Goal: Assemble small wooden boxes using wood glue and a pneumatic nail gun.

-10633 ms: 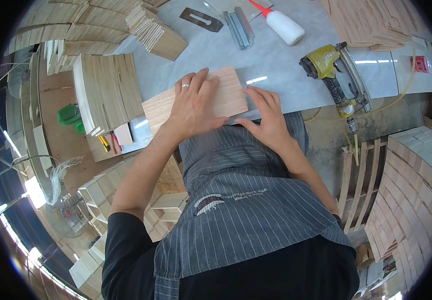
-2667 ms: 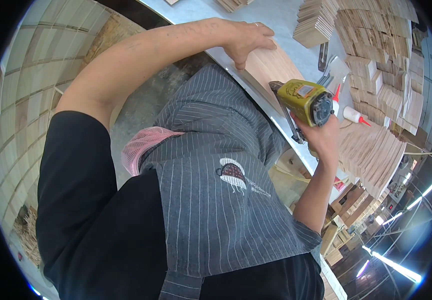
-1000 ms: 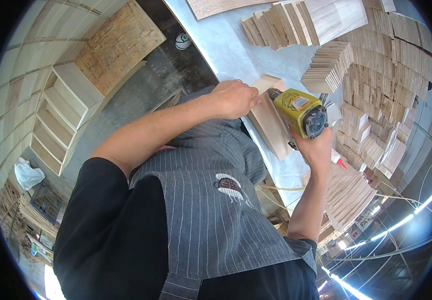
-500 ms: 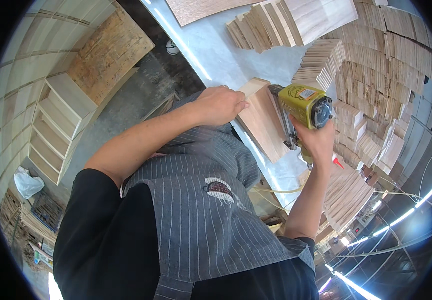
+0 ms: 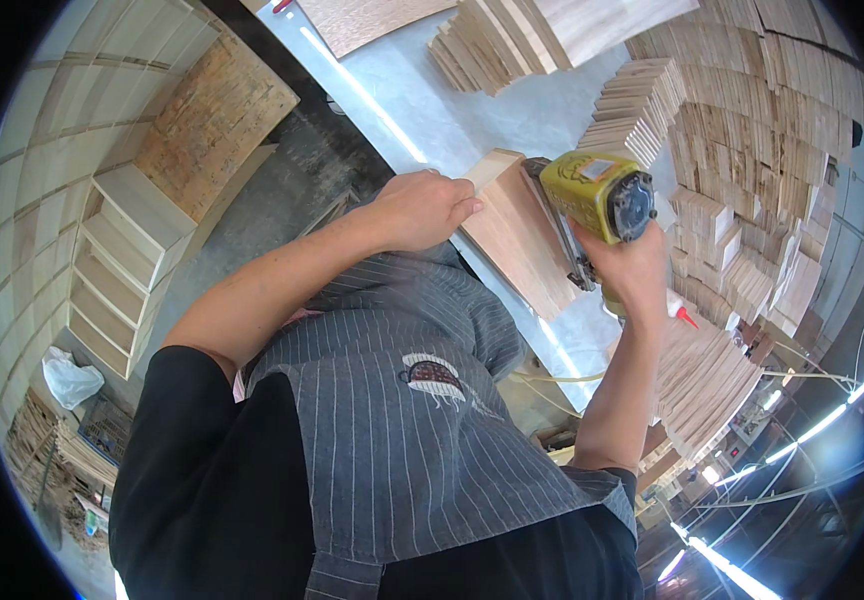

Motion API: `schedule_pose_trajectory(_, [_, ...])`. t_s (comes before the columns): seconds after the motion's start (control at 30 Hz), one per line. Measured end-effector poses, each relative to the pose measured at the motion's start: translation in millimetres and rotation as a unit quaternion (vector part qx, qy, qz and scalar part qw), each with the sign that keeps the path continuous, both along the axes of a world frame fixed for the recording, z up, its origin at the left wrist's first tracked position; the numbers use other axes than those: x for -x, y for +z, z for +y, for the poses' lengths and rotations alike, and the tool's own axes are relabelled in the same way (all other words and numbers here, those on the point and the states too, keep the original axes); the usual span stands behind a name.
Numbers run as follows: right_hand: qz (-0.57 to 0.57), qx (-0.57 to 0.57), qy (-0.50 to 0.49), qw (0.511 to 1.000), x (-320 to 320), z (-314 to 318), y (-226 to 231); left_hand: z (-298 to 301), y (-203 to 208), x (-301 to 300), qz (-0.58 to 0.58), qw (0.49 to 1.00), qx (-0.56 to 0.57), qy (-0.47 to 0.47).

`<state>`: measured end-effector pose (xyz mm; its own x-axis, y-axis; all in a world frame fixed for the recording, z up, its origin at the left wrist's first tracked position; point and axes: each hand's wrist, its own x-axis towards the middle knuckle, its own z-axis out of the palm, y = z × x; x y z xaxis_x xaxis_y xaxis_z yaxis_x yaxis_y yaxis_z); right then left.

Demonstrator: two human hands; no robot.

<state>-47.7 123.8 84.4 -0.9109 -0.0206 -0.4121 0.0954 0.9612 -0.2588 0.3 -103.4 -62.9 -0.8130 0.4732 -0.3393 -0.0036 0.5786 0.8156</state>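
Note:
My right hand (image 5: 630, 265) is wrapped around the grip of a yellow-green pneumatic nail gun (image 5: 582, 185). The gun's magazine and nose lie over a wooden piece (image 5: 524, 235), apparently a flat board joined to a paler end strip (image 5: 492, 172). That assembly rests on the bench's near edge. At the strip's left end, my left hand (image 5: 427, 208) is closed on the wood, thumb on the near side; its other fingertips are partly hidden. The gun's tip is close to the strip, but whether they touch I cannot tell.
Stacks of thin boards (image 5: 732, 130) crowd the bench's right side. A pile of slats (image 5: 637, 105) and thicker boards (image 5: 512, 45) stand farther back on the bench (image 5: 407, 85). A red-tipped glue bottle (image 5: 682, 312) is beside my right forearm. Left stands a wooden shelf unit (image 5: 117, 270).
The view has turned slightly. The nail gun has shifted a little left and away from me, closer to the pale strip. My left hand keeps its grip on the wood.

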Motion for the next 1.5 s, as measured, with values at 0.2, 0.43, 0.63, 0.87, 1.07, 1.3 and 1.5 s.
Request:
schedule_pose_trajectory(0.2, [0.045,0.055,-0.106,0.992,-28,55,3,6,11,3,0.262,0.962,-0.001,0.082])
schedule_pose_trajectory(0.43, [0.032,0.062,-0.225,0.972,-99,122,11,88,32,16,0.356,0.908,-0.048,-0.214])
schedule_pose_trajectory(0.63, [0.025,0.051,-0.263,0.963,-129,134,8,123,10,23,0.345,0.881,-0.003,-0.324])
schedule_pose_trajectory(0.87, [-0.004,0.074,-0.283,0.956,-128,139,0,127,13,25,0.303,0.894,-0.004,-0.331])
schedule_pose_trajectory(1.07, [-0.014,0.066,-0.277,0.958,-123,135,3,126,9,25,0.310,0.895,-0.005,-0.321])
schedule_pose_trajectory(1.3, [0.030,0.058,-0.251,0.966,-126,132,-2,126,10,24,0.302,0.895,-0.002,-0.327])
schedule_pose_trajectory(1.5, [-0.009,0.033,-0.249,0.968,-117,125,8,123,13,23,0.288,0.897,0.017,-0.335])
